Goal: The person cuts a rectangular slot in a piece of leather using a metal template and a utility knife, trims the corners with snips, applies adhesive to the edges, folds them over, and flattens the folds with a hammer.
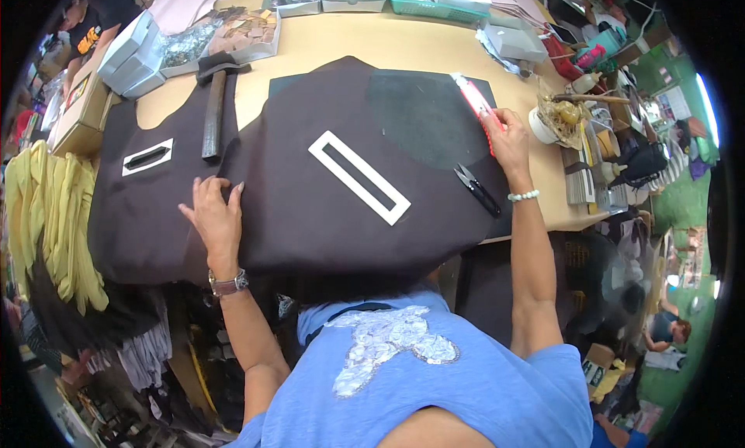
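My right hand grips a red and white box cutter over the right part of a dark green mat. My left hand rests with fingers apart on dark brown fabric, below a hammer with a long wooden handle. A white rectangular frame with a long slot lies diagonally on the middle fabric. On the left piece of fabric is a smaller white frame round a dark slot. Black thread snips lie below my right hand.
Boxes of small parts, a green basket and white boxes line the back. A cup with a glue-caked brush stands right. Yellow fabric hangs left. Other people are at the upper left and far right.
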